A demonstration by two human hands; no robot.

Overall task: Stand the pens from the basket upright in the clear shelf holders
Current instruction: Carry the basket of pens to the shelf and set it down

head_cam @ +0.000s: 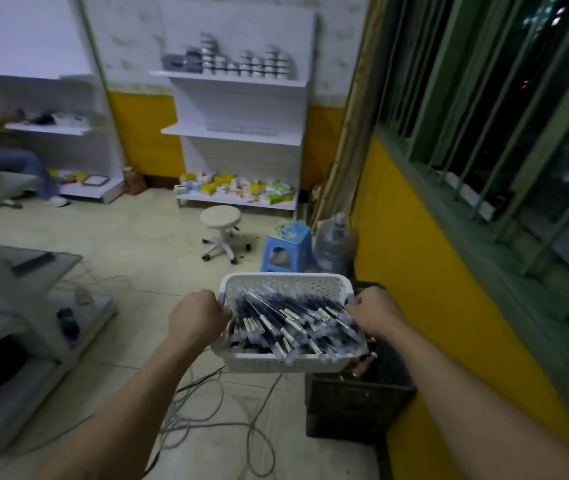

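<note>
The left hand (194, 315) and the right hand (374, 311) each curl their fingers round a side rim of a white perforated basket (286, 364) heaped with dark pens (286, 320), whose small white labels are too blurred to read, above a black crate (355, 407), with a blue stool (288, 245) and white shelves (238, 135) beyond.

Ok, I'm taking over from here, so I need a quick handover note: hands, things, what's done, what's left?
Left hand grips the left rim of the white basket; right hand grips the right rim.
The basket, over a black crate, is full of pens lying flat.
Done: none stood up in view.
Left: carry it to the holders, not discernible here, and stand every pen.
</note>
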